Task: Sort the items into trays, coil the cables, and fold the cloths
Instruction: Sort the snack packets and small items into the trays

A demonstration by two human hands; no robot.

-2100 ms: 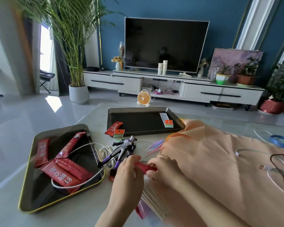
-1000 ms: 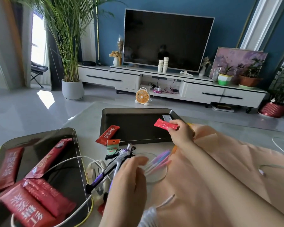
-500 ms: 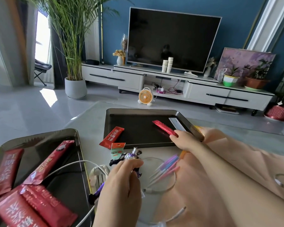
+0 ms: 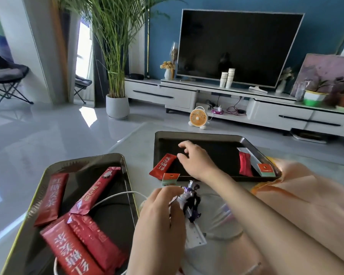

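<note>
Sorting is underway: right hand, grip apart, hovers over the far tray beside the red sachet straddling its rim; left hand pinches the toy figure. Next, likely nudge that sachet inside

Head camera looks forward, down over table.

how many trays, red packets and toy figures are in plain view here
trays: 2
red packets: 6 (4 in the near tray, 1 in the far tray, 1 across its rim)
toy figure: 1
total: 9
</note>
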